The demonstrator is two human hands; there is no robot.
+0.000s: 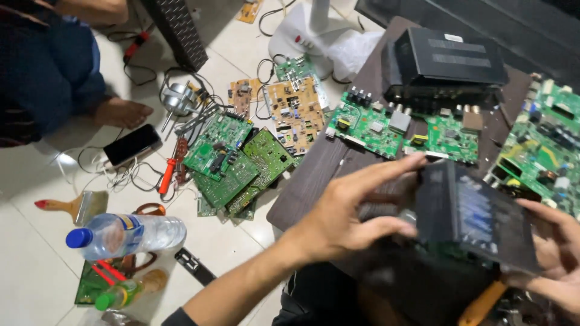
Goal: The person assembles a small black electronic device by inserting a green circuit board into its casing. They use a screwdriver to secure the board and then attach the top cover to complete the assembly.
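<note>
My left hand [350, 211] grips the left side of a black box-shaped device [471, 217] with a green circuit board showing under it. The hand and device are blurred. My right hand [553, 253] holds the same device from its right edge. I hold it over a dark wooden board [314, 175] that lies on the tiled floor. Two green circuit boards [368, 127] [447, 139] rest on that wood just beyond my hands.
A second black box [447, 60] sits at the back, a large green board [544, 151] at the right. More boards [235, 163] [296, 111], a phone [132, 143], a red screwdriver [168, 175], a brush [75, 206] and a water bottle [130, 234] lie on the floor. Another person's foot [121, 111] is upper left.
</note>
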